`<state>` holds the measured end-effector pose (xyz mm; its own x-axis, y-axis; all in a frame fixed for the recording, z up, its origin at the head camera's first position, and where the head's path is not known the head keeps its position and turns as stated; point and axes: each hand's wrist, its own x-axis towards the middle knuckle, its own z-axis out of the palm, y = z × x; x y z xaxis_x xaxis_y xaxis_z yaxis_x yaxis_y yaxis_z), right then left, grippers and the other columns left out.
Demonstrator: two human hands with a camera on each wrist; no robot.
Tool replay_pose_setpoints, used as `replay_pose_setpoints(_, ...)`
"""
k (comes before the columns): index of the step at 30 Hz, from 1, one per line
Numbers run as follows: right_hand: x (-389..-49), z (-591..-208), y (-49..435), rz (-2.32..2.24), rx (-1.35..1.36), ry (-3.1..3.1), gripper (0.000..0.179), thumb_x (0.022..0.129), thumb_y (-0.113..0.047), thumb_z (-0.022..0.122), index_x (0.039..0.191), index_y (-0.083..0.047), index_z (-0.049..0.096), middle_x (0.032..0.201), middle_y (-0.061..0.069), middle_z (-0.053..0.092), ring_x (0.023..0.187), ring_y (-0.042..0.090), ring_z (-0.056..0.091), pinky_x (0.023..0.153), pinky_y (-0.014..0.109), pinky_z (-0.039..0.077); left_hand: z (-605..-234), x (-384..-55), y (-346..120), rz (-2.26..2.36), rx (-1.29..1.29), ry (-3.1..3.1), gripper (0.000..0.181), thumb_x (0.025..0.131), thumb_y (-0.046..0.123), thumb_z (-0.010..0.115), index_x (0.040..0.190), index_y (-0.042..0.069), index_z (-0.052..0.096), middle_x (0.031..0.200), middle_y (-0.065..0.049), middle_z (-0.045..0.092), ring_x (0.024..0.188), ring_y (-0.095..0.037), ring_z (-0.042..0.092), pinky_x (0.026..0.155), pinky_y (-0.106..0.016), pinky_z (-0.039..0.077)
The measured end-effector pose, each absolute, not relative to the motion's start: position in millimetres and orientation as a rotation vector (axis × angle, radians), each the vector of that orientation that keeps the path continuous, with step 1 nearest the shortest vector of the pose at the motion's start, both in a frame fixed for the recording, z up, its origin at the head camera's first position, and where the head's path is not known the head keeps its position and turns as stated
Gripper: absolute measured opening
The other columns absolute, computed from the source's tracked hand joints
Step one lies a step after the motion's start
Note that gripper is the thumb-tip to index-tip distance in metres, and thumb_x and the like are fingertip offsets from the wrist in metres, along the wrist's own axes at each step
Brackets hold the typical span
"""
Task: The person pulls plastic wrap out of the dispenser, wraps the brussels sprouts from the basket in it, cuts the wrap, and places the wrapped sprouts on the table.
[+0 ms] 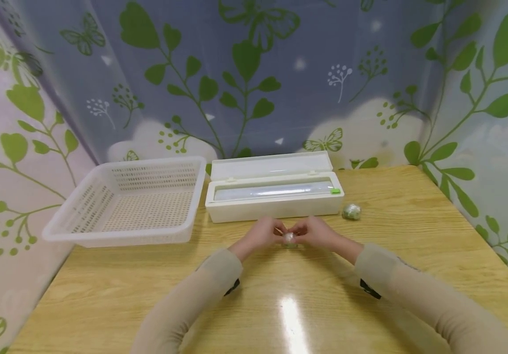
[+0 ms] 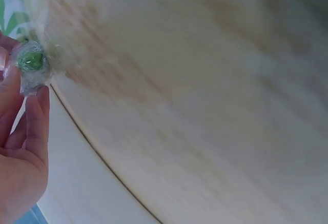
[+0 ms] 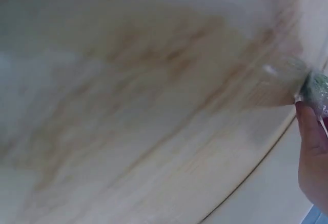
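A small round green thing in clear plastic film [image 1: 289, 239] is held between both hands, low over the wooden table. My left hand [image 1: 264, 234] pinches it from the left; in the left wrist view the thumb and fingertips close around the crinkled wrap [image 2: 34, 65]. From the right, my right hand [image 1: 318, 233] pinches the film with its fingertips, and the right wrist view shows a loose sheet of film [image 3: 279, 83] spreading out from the bundle. A second film-wrapped green ball [image 1: 351, 212] lies on the table, beyond the right hand.
Just behind the hands stands a white cling film dispenser box [image 1: 276, 208], lid up, a film roll [image 1: 276, 191] inside and a green slider [image 1: 335, 191] at its right end. A white perforated plastic basket [image 1: 134, 238] sits at the left. Patterned curtains [image 1: 280, 98] border the wooden table [image 1: 169, 290].
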<state>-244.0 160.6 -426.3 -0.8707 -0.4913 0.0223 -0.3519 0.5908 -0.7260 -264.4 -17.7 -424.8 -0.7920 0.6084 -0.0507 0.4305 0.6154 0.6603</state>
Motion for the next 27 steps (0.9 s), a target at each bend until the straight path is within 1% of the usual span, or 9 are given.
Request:
replay_pose_setpoints(2,-244.1,-427.7,159.7,-1.150,-0.705,2.650,0.021,0.079,-0.014,0.066,0.095,0.000,0.068,0.086,0.006,0.066,0.066,0.008,0.054,0.057,0.024,0.045,-425.0,-264.6,-16.4,0.919,0.869,2.585,0.012,0.078,0.013,0.068,0.084,0.003,0.069,0.081,-0.003,0.065,0.071,-0.010,0.059,0.061,-0.018,0.046)
replay_pose_setpoints(5,-244.3,-428.0,159.2,-1.148,-0.729,2.665,0.017,0.079,-0.015,0.067,0.089,-0.002,0.070,0.082,0.005,0.067,0.058,0.006,0.045,0.053,0.022,0.040,-424.6,-264.6,-14.1,0.851,0.950,2.622,0.010,0.079,0.013,0.067,0.081,0.003,0.070,0.073,-0.002,0.065,0.059,-0.006,0.051,0.055,-0.017,0.043)
replay_pose_setpoints(11,-246.1,-428.5,161.1,-1.135,-0.796,2.654,0.013,0.079,-0.016,0.066,0.082,-0.004,0.071,0.082,0.006,0.067,0.054,0.005,0.040,0.052,0.021,0.037,-423.8,-263.4,-10.6,0.782,1.048,2.676,0.009,0.079,0.011,0.067,0.078,0.002,0.070,0.069,-0.002,0.064,0.053,-0.003,0.043,0.050,-0.015,0.039)
replay_pose_setpoints(13,-246.8,-428.7,162.2,-1.139,-0.773,2.633,0.014,0.080,-0.016,0.065,0.083,-0.004,0.071,0.081,0.005,0.067,0.053,0.006,0.040,0.052,0.022,0.038,-423.7,-263.4,-10.5,0.787,1.043,2.670,0.010,0.079,0.011,0.067,0.079,0.002,0.070,0.070,-0.003,0.064,0.054,-0.004,0.045,0.051,-0.015,0.040)
replay_pose_setpoints(15,-247.2,-428.8,163.3,-1.131,-0.747,2.625,0.014,0.081,-0.016,0.065,0.086,-0.004,0.070,0.081,0.003,0.066,0.056,0.006,0.046,0.054,0.023,0.041,-423.4,-264.0,-11.8,0.837,1.012,2.619,0.010,0.078,0.010,0.067,0.081,0.001,0.069,0.073,-0.004,0.065,0.059,-0.005,0.051,0.054,-0.015,0.042)
replay_pose_setpoints(18,-247.3,-427.1,163.5,-1.152,-0.667,2.596,0.017,0.083,-0.018,0.062,0.091,-0.004,0.068,0.083,0.003,0.066,0.065,0.009,0.052,0.059,0.026,0.045,-420.8,-265.1,-16.0,0.895,0.945,2.535,0.012,0.077,0.005,0.067,0.087,-0.001,0.067,0.082,-0.007,0.065,0.072,-0.011,0.059,0.062,-0.017,0.046)
replay_pose_setpoints(20,-247.6,-426.2,162.7,-1.172,-0.619,2.589,0.022,0.084,-0.019,0.061,0.096,-0.002,0.066,0.085,0.004,0.065,0.071,0.011,0.055,0.061,0.027,0.046,-419.3,-266.1,-19.0,0.929,0.898,2.491,0.015,0.076,0.001,0.067,0.091,-0.001,0.066,0.087,-0.008,0.064,0.081,-0.016,0.060,0.066,-0.019,0.047)
replay_pose_setpoints(23,-247.6,-424.9,161.0,-1.226,-0.519,2.559,0.028,0.084,-0.021,0.061,0.100,0.002,0.063,0.082,0.008,0.065,0.068,0.015,0.059,0.058,0.028,0.048,-417.6,-266.5,-21.1,0.963,0.860,2.458,0.018,0.074,-0.003,0.067,0.092,-0.001,0.065,0.091,-0.009,0.063,0.085,-0.019,0.060,0.068,-0.021,0.048)
replay_pose_setpoints(27,-246.8,-425.2,158.5,-1.271,-0.405,2.499,0.027,0.082,-0.018,0.064,0.096,0.005,0.064,0.078,0.009,0.065,0.061,0.015,0.061,0.055,0.027,0.049,-418.3,-265.3,-19.9,1.013,0.800,2.443,0.020,0.071,-0.006,0.069,0.089,0.000,0.063,0.089,-0.008,0.062,0.084,-0.020,0.060,0.069,-0.021,0.048)
